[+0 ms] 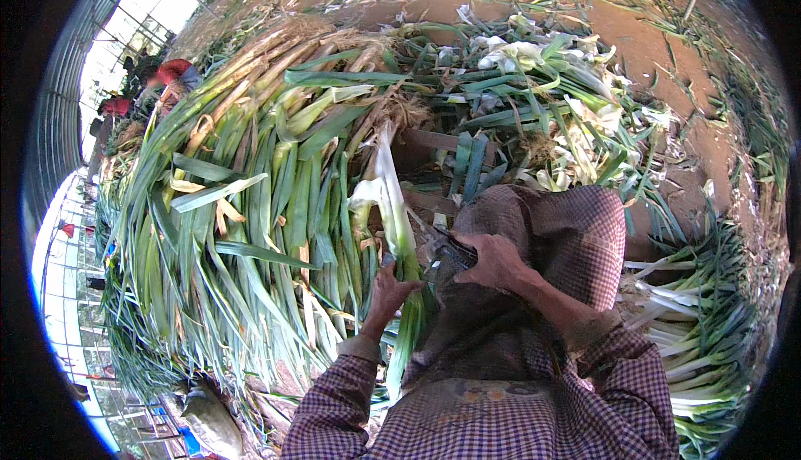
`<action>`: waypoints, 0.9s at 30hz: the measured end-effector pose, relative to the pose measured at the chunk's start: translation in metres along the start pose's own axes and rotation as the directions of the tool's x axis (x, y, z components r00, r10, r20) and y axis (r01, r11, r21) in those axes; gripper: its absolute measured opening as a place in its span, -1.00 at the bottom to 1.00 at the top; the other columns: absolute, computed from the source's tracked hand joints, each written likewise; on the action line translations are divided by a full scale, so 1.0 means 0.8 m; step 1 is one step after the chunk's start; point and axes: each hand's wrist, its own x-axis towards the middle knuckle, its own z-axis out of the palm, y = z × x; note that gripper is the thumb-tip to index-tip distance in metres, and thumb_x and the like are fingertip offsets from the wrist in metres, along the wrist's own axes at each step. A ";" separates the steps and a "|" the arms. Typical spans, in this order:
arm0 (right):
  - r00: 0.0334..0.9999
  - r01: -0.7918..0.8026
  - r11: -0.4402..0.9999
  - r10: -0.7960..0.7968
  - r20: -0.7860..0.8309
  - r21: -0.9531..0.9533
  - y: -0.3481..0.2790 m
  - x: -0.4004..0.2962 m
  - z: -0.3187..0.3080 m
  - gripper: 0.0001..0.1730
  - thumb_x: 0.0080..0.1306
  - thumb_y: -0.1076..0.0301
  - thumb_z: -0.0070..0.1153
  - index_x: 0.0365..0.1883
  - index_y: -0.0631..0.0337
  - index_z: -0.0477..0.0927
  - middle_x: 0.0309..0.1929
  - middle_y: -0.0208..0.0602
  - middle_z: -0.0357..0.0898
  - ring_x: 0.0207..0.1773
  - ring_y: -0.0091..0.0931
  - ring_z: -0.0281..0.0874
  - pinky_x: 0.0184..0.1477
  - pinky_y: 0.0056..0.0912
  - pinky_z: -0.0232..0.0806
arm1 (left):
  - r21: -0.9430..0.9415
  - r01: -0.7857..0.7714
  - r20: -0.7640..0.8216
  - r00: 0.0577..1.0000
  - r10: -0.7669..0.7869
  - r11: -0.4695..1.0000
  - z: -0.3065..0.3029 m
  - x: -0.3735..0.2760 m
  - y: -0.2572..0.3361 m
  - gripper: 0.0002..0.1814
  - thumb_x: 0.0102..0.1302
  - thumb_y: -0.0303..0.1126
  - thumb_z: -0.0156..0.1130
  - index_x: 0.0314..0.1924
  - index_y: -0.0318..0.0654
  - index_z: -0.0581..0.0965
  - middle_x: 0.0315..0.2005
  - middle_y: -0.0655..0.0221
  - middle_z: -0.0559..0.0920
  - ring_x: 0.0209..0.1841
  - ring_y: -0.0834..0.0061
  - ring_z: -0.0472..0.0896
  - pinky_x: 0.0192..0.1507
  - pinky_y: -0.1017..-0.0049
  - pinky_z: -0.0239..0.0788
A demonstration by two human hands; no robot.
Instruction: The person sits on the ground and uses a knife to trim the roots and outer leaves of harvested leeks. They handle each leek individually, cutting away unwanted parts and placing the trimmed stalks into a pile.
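Observation:
My left hand (391,294) is closed around the green part of a leek (393,209). The white shank points away from me, with roots at its far end, and a pale piece of peeled sheath hangs at its left side. To the right, my right hand (497,263) grips a dark-handled tool (460,250). A thin blade-like tip extends from it toward the leek; its exact kind is unclear. Directly left of my left hand lies a large heap of untrimmed leeks (250,209), their leaves hanging toward me and roots at the far side.
Stripped leaves and peelings (551,97) lie piled ahead, beside a wooden bar (432,139). Cleaned leeks with white shanks (682,316) are stacked at my right. Brown soil (632,40) carries scattered leaves. Another person (172,75) is at the far left, near the greenhouse-like frame.

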 end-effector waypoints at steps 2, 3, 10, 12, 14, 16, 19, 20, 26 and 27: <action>1.000 -0.015 1.000 0.015 0.012 -0.001 0.001 -0.024 -0.006 0.02 0.01 -0.02 0.53 0.46 0.05 0.47 0.26 -0.05 0.64 0.23 -0.13 0.65 0.30 -0.12 0.43 | 0.009 -0.033 -0.024 0.999 0.034 0.999 0.002 0.006 0.027 -0.24 0.02 -0.23 0.59 0.21 -0.42 0.54 0.00 0.00 0.70 0.06 0.08 0.67 0.16 0.20 0.48; 1.000 0.002 0.999 -0.003 0.025 0.038 0.002 -0.031 -0.007 0.03 0.01 -0.03 0.54 0.47 0.04 0.46 0.28 -0.05 0.63 0.24 -0.14 0.64 0.32 -0.13 0.42 | 0.014 -0.052 -0.039 0.998 0.053 0.999 0.005 0.007 0.035 -0.23 0.02 -0.24 0.58 0.22 -0.43 0.52 -0.01 0.00 0.69 0.06 0.08 0.67 0.16 0.20 0.48; 0.979 0.200 0.977 -0.196 -0.054 0.080 0.010 -0.032 -0.002 0.06 -0.04 -0.12 0.55 0.45 0.04 0.48 0.21 -0.07 0.68 0.22 -0.09 0.65 0.29 -0.07 0.45 | 0.126 -0.061 -0.292 0.952 0.096 0.990 0.023 0.077 0.014 -0.11 0.18 -0.21 0.50 0.41 -0.44 0.29 0.14 -0.18 0.59 0.18 -0.07 0.60 0.19 0.09 0.46; 0.986 0.149 0.988 -0.146 -0.076 0.044 0.014 -0.030 -0.013 0.06 -0.04 -0.07 0.56 0.45 0.04 0.47 0.26 -0.07 0.64 0.27 -0.10 0.61 0.33 -0.08 0.42 | 0.194 -0.179 -0.297 0.927 0.231 0.965 0.039 0.083 -0.001 -0.09 0.23 -0.21 0.45 0.46 -0.36 0.21 0.07 -0.25 0.62 0.10 -0.17 0.64 0.10 0.01 0.50; 0.996 0.039 0.999 -0.037 -0.085 0.026 0.024 -0.026 -0.025 0.05 -0.02 -0.01 0.56 0.47 0.04 0.46 0.35 -0.08 0.58 0.35 -0.13 0.55 0.39 -0.10 0.37 | 0.174 -0.141 -0.142 0.976 0.167 0.974 0.048 0.061 0.025 -0.02 0.25 -0.11 0.48 0.50 -0.37 0.18 0.07 -0.18 0.64 0.13 -0.09 0.64 0.12 0.08 0.50; 0.989 0.004 1.000 -0.006 -0.145 -0.012 0.040 -0.015 -0.029 0.06 -0.04 0.01 0.57 0.47 0.05 0.46 0.34 -0.09 0.58 0.36 -0.12 0.54 0.38 -0.08 0.37 | 0.151 -0.177 -0.027 0.983 0.183 0.972 0.058 0.037 0.016 -0.01 0.27 -0.18 0.50 0.53 -0.37 0.15 0.13 -0.17 0.62 0.17 -0.06 0.63 0.17 0.13 0.48; 0.970 -0.058 0.998 0.049 -0.237 -0.033 0.058 0.003 -0.031 0.05 -0.08 0.03 0.59 0.44 0.02 0.49 0.27 -0.09 0.63 0.29 -0.08 0.58 0.35 -0.01 0.39 | 0.195 -0.153 -0.036 0.986 0.163 0.969 0.067 0.000 -0.002 -0.01 0.25 -0.28 0.51 0.55 -0.34 0.13 0.20 -0.20 0.57 0.20 -0.06 0.61 0.20 0.09 0.45; 0.963 -0.067 0.997 0.056 -0.264 -0.034 0.062 0.006 -0.032 0.05 -0.08 0.03 0.59 0.44 0.01 0.49 0.27 -0.09 0.64 0.28 -0.07 0.59 0.35 -0.01 0.39 | 0.153 -0.166 -0.036 0.984 0.173 0.974 0.069 -0.010 -0.006 -0.01 0.23 -0.31 0.50 0.55 -0.30 0.14 0.20 -0.21 0.55 0.20 -0.11 0.59 0.22 0.07 0.42; 0.970 -0.084 0.996 0.078 -0.231 -0.015 0.076 0.007 -0.022 0.05 -0.06 0.00 0.58 0.46 -0.02 0.48 0.27 -0.03 0.62 0.28 -0.03 0.57 0.33 0.04 0.40 | 0.370 -0.349 0.090 0.936 0.340 0.861 0.082 -0.044 -0.007 0.01 0.18 -0.44 0.42 0.58 -0.17 0.09 0.03 -0.22 0.63 0.11 -0.24 0.62 0.17 0.00 0.44; 0.971 -0.081 0.997 0.077 -0.225 -0.010 0.068 0.002 -0.024 0.05 -0.05 -0.01 0.57 0.46 -0.03 0.47 0.27 -0.02 0.62 0.28 -0.03 0.57 0.32 0.04 0.41 | 0.338 -0.374 0.121 0.927 0.354 0.863 0.077 -0.049 0.000 -0.01 0.19 -0.46 0.41 0.57 -0.18 0.10 0.05 -0.22 0.63 0.12 -0.24 0.62 0.17 0.01 0.43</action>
